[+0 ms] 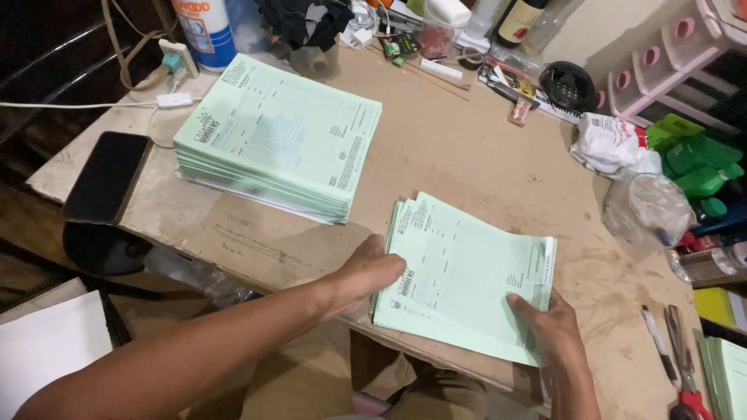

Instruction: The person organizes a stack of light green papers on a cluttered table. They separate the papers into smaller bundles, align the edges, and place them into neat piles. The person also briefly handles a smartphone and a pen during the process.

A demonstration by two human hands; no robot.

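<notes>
A thin batch of pale green printed forms (467, 272) lies near the front edge of the brown table (482, 155). My left hand (372, 274) grips the batch's left edge, fingers tucked under the sheets. My right hand (548, 323) holds its lower right corner, thumb on top. A thick stack of the same green forms (280, 136) rests further back on the left, apart from both hands.
A black phone (107, 175) lies at the table's left edge beside a white cable. Bottles, a black round object (568, 84), a white bag (615, 144), green packets and a pink rack crowd the back and right. Pen and red-handled scissors (685, 365) lie front right.
</notes>
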